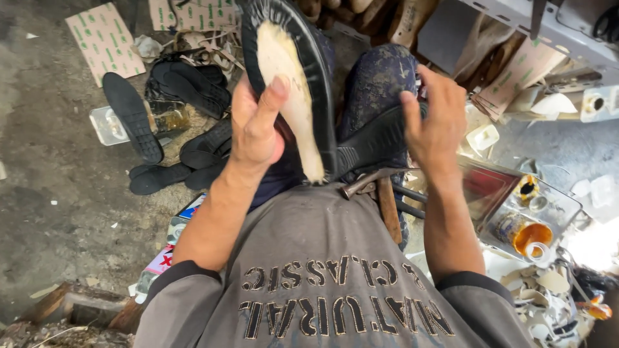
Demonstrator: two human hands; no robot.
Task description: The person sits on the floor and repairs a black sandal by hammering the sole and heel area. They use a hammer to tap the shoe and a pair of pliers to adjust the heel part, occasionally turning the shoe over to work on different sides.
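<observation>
Holding a black shoe sole up over the lap, the left hand is wrapped around its near edge, thumb and forefinger stretched up along the pale inner face while the other fingers curl behind it. The sole stands nearly on end: its long axis runs from the rounded end at the top of the view, pointing away from the person, down to the narrower end near the belly, leaning slightly to the right as it comes down. Its cream-coloured inner lining faces the camera, framed by the raised black rim. The right hand is closed over a second black sole, fingers hooked over its upper edge; that sole lies more crosswise, one end touching the lower end of the first sole and the other rising to the right under the palm. A hammer with a wooden handle rests on the lap just below both soles. More black soles lie scattered on the floor to the left, and a tray with an orange-lidded pot sits to the right.
</observation>
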